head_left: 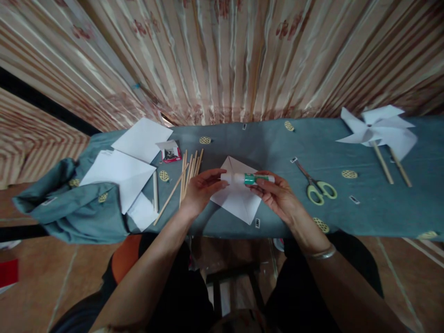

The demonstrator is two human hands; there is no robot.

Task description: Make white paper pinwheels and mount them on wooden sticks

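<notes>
My right hand grips the green and white body of a glue stick. The white cap of that stick is pinched between the thumb and fingers of my left hand. A pale stretch, seemingly the glue, shows between cap and body; whether the two still touch is hard to tell. Under both hands lies a square white sheet of paper with diagonal creases, one corner pointing toward me. Several thin wooden sticks lie just left of my left hand.
Scissors with green handles lie right of my right hand. Two white paper pinwheels on sticks rest farther right. White sheets, a small open red box and a white rod are on the left. A pleated curtain hangs behind the cloth-covered table.
</notes>
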